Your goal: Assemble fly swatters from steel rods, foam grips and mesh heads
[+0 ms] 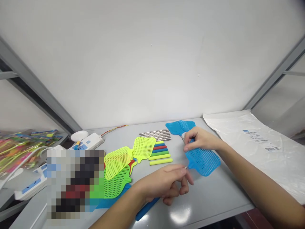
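My left hand (172,181) is closed round a rod with a blue handle (147,209). The handle sticks out below the wrist, and a small metallic tip shows at the thumb and forefinger. That tip is close to the neck of a blue fly swatter head (205,161); I cannot tell whether they touch. My right hand (197,139) is closed at the upper edge of this mesh head, fingers bent and pinching, and covers part of it. Just behind the right hand lie more blue swatter heads (175,128), with a short metallic piece near the fingers.
Several metal rods (156,135) lie at the back. Coloured handle tubes (160,157) are in front of them. Yellow swatter heads (119,161) and a green one (116,184) lie left. Power strips (88,142) and bagged goods (26,152) sit far left; a white plastic package (247,143) is right.
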`<state>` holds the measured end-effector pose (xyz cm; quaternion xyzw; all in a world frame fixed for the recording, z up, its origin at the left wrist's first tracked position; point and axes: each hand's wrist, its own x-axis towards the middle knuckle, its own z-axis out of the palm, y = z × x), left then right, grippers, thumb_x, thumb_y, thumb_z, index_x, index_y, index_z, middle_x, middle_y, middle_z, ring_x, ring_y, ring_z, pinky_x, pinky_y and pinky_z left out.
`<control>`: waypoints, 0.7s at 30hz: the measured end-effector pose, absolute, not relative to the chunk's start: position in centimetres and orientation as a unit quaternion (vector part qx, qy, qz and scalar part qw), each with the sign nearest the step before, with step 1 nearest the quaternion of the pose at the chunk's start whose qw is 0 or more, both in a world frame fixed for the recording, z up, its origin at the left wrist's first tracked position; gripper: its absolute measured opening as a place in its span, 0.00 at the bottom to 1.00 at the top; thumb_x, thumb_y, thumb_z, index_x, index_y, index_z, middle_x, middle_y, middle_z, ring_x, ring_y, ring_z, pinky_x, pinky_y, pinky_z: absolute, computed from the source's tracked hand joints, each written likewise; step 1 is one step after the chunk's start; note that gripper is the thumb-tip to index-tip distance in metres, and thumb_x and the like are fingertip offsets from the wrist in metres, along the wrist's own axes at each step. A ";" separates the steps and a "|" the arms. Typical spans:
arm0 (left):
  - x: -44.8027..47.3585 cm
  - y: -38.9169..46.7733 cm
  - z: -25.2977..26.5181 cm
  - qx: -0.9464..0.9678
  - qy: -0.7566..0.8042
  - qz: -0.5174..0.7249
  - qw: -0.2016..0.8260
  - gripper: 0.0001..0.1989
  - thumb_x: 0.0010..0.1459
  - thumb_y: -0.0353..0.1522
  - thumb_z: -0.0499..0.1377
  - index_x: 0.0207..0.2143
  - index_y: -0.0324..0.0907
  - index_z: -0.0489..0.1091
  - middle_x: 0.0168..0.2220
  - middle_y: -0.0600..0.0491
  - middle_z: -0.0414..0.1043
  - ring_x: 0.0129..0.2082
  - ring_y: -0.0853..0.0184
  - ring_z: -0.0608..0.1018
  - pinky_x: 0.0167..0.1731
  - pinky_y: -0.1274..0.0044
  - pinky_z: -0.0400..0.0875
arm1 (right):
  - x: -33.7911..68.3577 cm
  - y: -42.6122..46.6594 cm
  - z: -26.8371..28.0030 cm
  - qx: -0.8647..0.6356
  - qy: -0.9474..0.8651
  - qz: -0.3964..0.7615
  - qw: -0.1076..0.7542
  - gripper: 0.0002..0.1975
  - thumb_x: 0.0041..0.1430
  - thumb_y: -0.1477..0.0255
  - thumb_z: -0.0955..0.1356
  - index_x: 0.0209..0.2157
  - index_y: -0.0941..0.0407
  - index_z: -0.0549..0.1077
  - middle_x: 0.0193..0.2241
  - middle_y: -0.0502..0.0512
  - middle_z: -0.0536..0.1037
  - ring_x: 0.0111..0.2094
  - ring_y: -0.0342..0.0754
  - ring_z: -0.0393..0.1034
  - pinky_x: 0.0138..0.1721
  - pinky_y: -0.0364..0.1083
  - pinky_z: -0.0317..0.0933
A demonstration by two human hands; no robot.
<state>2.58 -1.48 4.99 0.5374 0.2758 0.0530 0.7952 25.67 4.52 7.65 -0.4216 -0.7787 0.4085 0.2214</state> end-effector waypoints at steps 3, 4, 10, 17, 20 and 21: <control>2.8 -1.5 4.8 0.534 0.283 0.046 0.795 0.20 0.66 0.46 0.46 0.40 0.42 0.69 0.27 0.59 0.63 0.13 0.80 0.52 0.14 0.82 0.55 | 25.6 4.4 7.7 -0.420 -0.782 0.404 0.222 0.16 0.46 0.57 0.75 0.22 0.55 0.75 0.21 0.48 0.74 0.26 0.44 0.64 0.28 0.45 0.56; 2.8 -1.5 4.8 0.533 0.281 0.043 0.797 0.20 0.66 0.46 0.47 0.41 0.41 0.69 0.27 0.60 0.63 0.13 0.80 0.51 0.13 0.83 0.54 | 25.6 4.4 7.7 -0.421 -0.784 0.400 0.221 0.16 0.46 0.57 0.75 0.22 0.55 0.75 0.21 0.48 0.74 0.26 0.44 0.64 0.28 0.45 0.56; 2.8 -1.6 4.7 0.533 0.276 0.038 0.799 0.19 0.66 0.46 0.46 0.43 0.42 0.68 0.26 0.60 0.61 0.13 0.80 0.50 0.13 0.83 0.51 | 25.9 4.4 7.9 -0.443 -0.781 0.383 0.217 0.17 0.46 0.56 0.75 0.22 0.55 0.76 0.21 0.49 0.74 0.26 0.44 0.65 0.28 0.45 0.56; 2.8 -1.5 4.2 0.531 0.276 0.043 0.800 0.19 0.66 0.47 0.46 0.43 0.44 0.67 0.26 0.60 0.56 0.15 0.78 0.49 0.13 0.83 0.49 | 25.6 4.2 7.8 -0.443 -0.791 0.369 0.204 0.17 0.46 0.55 0.75 0.22 0.55 0.76 0.21 0.49 0.74 0.26 0.44 0.65 0.28 0.45 0.56; 2.8 -1.4 4.1 0.537 0.283 0.033 0.794 0.18 0.66 0.46 0.46 0.42 0.44 0.67 0.25 0.61 0.54 0.15 0.78 0.49 0.13 0.83 0.49 | 25.6 4.0 7.9 -0.447 -0.805 0.336 0.200 0.18 0.48 0.54 0.74 0.23 0.54 0.76 0.21 0.48 0.74 0.26 0.44 0.64 0.27 0.44 0.54; 2.8 -1.3 4.1 0.538 0.282 0.027 0.794 0.17 0.66 0.46 0.47 0.41 0.44 0.67 0.25 0.61 0.54 0.15 0.77 0.49 0.13 0.83 0.49 | 25.6 3.9 7.9 -0.444 -0.809 0.330 0.199 0.18 0.48 0.54 0.74 0.23 0.54 0.76 0.21 0.48 0.74 0.26 0.44 0.64 0.27 0.44 0.54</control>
